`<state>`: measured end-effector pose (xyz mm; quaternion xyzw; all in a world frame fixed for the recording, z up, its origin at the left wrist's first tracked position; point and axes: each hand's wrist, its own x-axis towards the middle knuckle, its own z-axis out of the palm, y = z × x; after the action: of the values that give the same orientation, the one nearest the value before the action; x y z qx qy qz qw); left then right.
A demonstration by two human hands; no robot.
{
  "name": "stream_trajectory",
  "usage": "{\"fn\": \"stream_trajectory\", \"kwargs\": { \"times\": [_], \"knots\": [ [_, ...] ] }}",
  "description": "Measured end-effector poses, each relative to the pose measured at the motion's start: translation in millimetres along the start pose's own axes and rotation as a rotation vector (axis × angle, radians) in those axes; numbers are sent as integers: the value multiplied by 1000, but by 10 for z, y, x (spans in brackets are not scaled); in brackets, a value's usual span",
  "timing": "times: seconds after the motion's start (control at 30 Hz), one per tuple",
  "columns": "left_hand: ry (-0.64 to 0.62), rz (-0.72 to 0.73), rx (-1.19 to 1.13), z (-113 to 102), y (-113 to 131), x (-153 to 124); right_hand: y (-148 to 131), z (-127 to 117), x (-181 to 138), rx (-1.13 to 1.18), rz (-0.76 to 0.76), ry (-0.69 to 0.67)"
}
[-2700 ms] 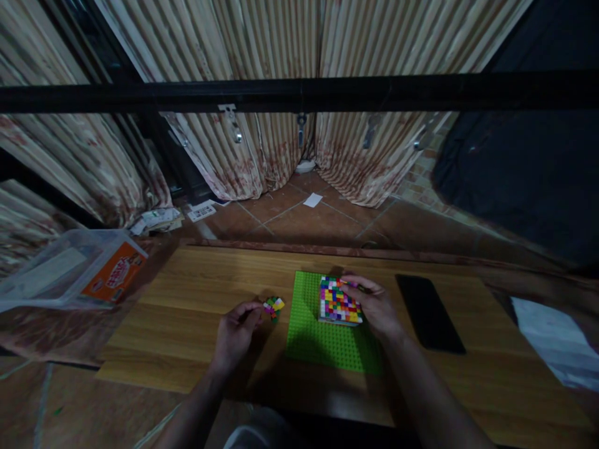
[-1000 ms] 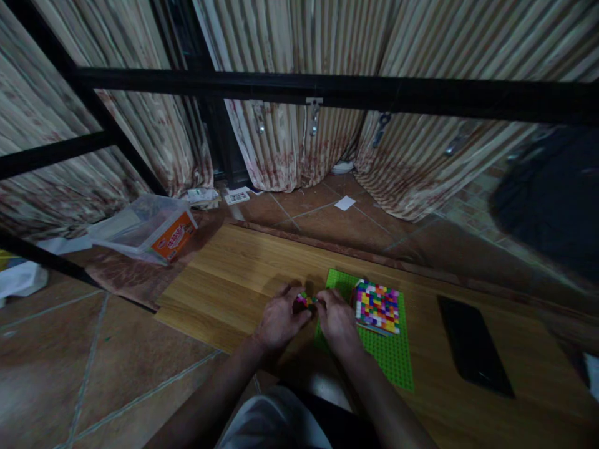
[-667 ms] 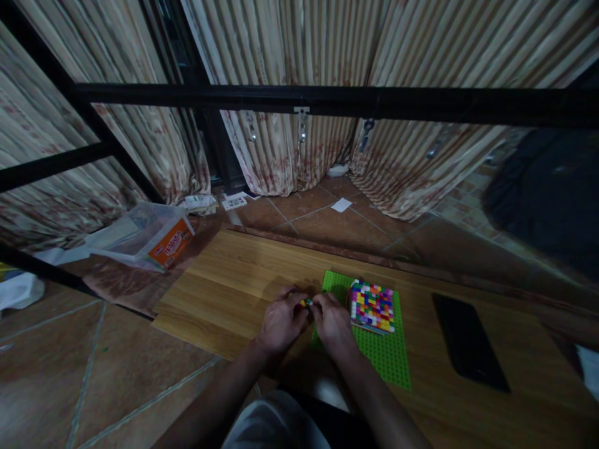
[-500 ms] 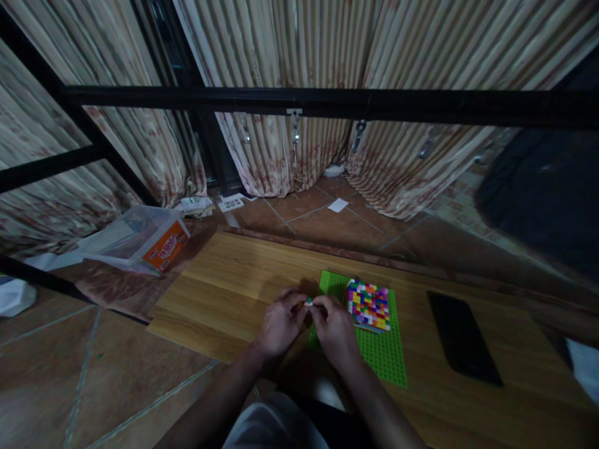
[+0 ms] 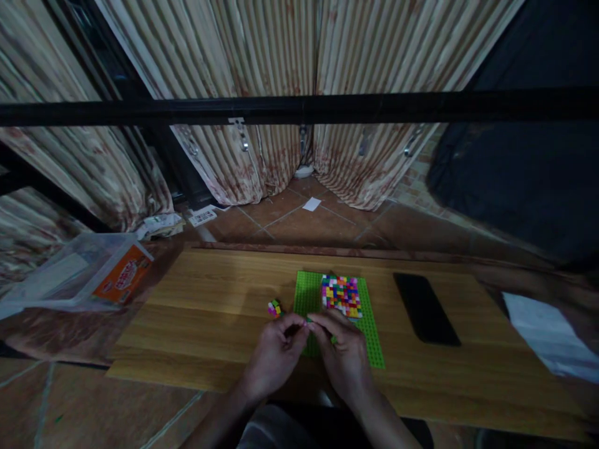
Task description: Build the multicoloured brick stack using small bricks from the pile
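Observation:
My left hand [image 5: 277, 350] and my right hand [image 5: 345, 354] meet fingertip to fingertip over the near left part of a green studded baseplate [image 5: 374, 340]. Both are closed in a pinch around a tiny toy building brick [image 5: 307, 320], mostly covered by the fingers, with specks of green and pink showing. On the baseplate, just beyond my right hand, stands a block of multicoloured bricks [image 5: 341, 294] packed into a rectangle. A small cluster of coloured bricks [image 5: 275, 307] lies on the wood just past my left hand.
The wooden table [image 5: 206, 312] carries a black flat slab [image 5: 425, 308] at the right. White paper [image 5: 547, 333] lies by its right end. A clear plastic bin with an orange label [image 5: 122, 274] sits left of the table. Striped curtains [image 5: 276, 56] hang behind a dark rail [image 5: 281, 111].
The view has swung to the right, so the things sit further left in it. The small brick cluster now shows beyond my left hand. Both hands stay pinched together.

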<state>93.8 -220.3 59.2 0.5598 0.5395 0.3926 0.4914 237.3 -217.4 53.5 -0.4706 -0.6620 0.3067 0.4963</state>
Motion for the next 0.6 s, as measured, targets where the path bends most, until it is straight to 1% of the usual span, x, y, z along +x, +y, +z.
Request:
{"fn": "stream_trajectory", "kwargs": {
  "times": [0.13, 0.23, 0.33, 0.47, 0.6],
  "knots": [
    [21, -50, -82, 114, -58, 27, 133, -247, 17, -54, 2, 100],
    [39, -65, -106, 124, -73, 41, 297, -482, 172, -145, 48, 199],
    [24, -83, -93, 95, -93, 38, 466, -642, 366, -225, 85, 209],
    [1, -90, -57, 47, -134, 32, 655, -669, 544, -260, 101, 184],
    [3, -95, -22, 2, -152, 45, 779, -633, 621, -244, 123, 174]
  ]
}}
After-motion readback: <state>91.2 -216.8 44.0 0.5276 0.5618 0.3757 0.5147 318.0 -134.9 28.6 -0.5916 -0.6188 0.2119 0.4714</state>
